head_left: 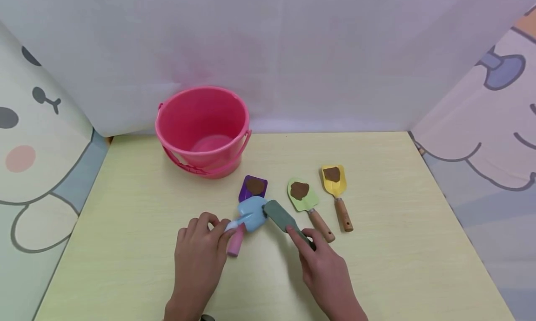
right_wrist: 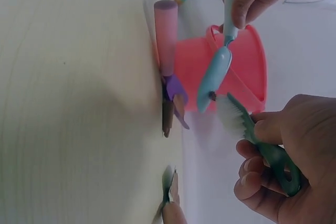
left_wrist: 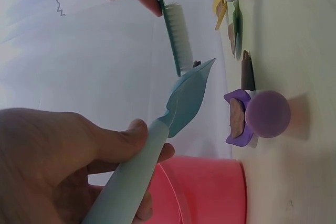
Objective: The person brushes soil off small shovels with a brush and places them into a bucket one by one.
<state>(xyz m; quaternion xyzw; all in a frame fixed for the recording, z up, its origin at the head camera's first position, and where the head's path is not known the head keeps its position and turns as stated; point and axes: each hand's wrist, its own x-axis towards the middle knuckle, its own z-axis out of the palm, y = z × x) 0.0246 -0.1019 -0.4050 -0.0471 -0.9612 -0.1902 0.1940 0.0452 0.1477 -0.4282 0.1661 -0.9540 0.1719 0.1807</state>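
Note:
My left hand (head_left: pixel 200 251) grips the pale handle of a light blue toy shovel (head_left: pixel 252 212), held up above the table with its blade toward the right. A dark green brush (head_left: pixel 280 216) with white bristles (right_wrist: pixel 229 115) is in my right hand (head_left: pixel 328 270), the forefinger stretched along its back. At the blade's edge the bristle end meets a small dark brown lump (right_wrist: pixel 212 95). Below the blue shovel lies a purple shovel (head_left: pixel 243 195) with a pink handle (head_left: pixel 236 241) and a brown patch (head_left: pixel 256 186) on its blade, partly hidden in the head view.
Behind and left stands a pink bucket (head_left: pixel 203 158), its handle lowered at the front. To the right lie a light green shovel (head_left: pixel 311 201) and a yellow shovel (head_left: pixel 335 188), both wooden-handled with brown patches on their blades. A white cloth (head_left: pixel 335 70) hangs behind the table (head_left: pixel 398 246).

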